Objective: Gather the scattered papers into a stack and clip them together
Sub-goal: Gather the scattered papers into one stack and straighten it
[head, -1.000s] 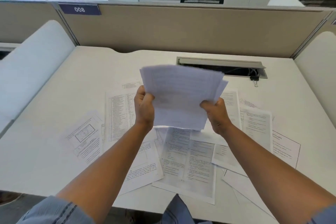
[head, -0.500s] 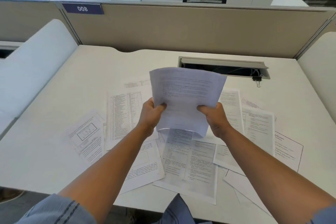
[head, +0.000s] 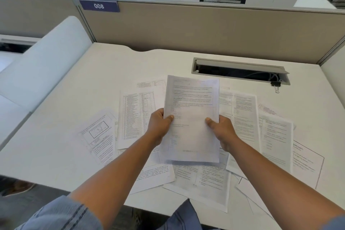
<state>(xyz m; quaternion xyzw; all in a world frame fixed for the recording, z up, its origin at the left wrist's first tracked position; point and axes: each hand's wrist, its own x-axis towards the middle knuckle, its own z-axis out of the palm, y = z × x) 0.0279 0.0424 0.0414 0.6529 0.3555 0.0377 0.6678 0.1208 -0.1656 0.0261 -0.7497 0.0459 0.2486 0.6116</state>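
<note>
Matt paper sheets on smooth desk.

Bright, even office light, wide-angle view

Soft daylight washes the white table; shadows are faint, with no harsh glare. The partition bows at the frame edges. Print on the held sheets is slightly soft and illegible.

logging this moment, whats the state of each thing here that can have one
held papers: lifted off the desk, gripped at both side edges
left hand: gripping the left edge
right hand: gripping the right edge
scattered papers: lying flat, overlapping, not gathered
binder clip: on the desk, unused
cable hatch: lid open
</note>
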